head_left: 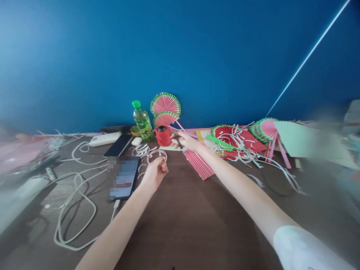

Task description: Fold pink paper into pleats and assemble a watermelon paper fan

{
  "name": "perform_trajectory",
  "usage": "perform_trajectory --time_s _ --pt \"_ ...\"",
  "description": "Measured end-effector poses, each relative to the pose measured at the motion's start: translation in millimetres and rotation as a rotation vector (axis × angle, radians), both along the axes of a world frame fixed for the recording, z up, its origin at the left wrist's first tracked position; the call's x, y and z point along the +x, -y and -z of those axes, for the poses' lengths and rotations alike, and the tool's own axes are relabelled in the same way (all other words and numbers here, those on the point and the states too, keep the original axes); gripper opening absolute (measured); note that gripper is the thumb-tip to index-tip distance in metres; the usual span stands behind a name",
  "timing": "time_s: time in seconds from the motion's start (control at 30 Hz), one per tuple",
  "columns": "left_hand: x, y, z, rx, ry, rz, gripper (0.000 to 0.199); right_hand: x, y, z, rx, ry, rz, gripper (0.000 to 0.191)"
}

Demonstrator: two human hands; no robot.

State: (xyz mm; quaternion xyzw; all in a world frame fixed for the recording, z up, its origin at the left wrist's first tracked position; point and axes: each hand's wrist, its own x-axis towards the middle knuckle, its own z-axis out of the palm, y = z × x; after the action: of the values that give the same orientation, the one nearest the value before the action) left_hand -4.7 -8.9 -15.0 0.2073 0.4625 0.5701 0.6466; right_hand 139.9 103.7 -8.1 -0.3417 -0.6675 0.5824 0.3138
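My left hand (158, 169) is closed in a loose fist above the table, just in front of a roll of clear tape (153, 154); whatever it may hold is hidden. My right hand (182, 140) reaches beside a red cup-like holder (163, 135), its fingers closed round a small dark object that I cannot make out clearly. Under and to the right of that hand lies a pleated pink paper strip (200, 165). Two round pink and green paper fans (165, 104) stand behind the red holder against the blue wall.
A green-capped bottle (143, 122), a phone (125, 178) and white cables (91, 198) are at the left. At the right lie paper scraps (239, 144), more pleated fans (264, 130) and a pale green sheet (298, 138).
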Motion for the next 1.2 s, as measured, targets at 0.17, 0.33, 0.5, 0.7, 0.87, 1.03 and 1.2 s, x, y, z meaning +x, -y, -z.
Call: perform_trajectory --time_s 0.17,0.33,0.5,0.7,0.87,1.03,1.2 --pt "6.8 12.0 8.8 -0.038 0.027 0.094 0.01 58.3 -5.9 -16.4 -0.193 0.218 -0.298 0.027" --pt "9.4 15.5 13.0 -0.04 0.038 0.144 0.01 59.2 -12.3 -12.6 -0.311 0.409 -0.527 0.034" --pt "6.5 15.4 17.7 -0.043 0.031 0.17 0.009 38.2 -24.0 -5.8 -0.357 0.395 -0.561 0.035" --pt "5.2 15.8 22.9 -0.031 0.031 0.181 0.011 22.8 -41.6 -1.0 -0.351 0.317 -0.578 0.033" --pt "5.1 16.0 24.3 -0.028 0.038 0.183 0.01 19.9 -49.7 0.5 -0.366 0.313 -0.599 0.035" --pt "5.2 15.0 25.9 -0.03 0.039 0.181 0.01 20.6 -52.1 0.4 -0.351 0.302 -0.584 0.036" --pt "5.0 14.9 26.5 -0.024 0.039 0.185 0.012 21.2 -52.3 -1.4 -0.341 0.304 -0.575 0.036"
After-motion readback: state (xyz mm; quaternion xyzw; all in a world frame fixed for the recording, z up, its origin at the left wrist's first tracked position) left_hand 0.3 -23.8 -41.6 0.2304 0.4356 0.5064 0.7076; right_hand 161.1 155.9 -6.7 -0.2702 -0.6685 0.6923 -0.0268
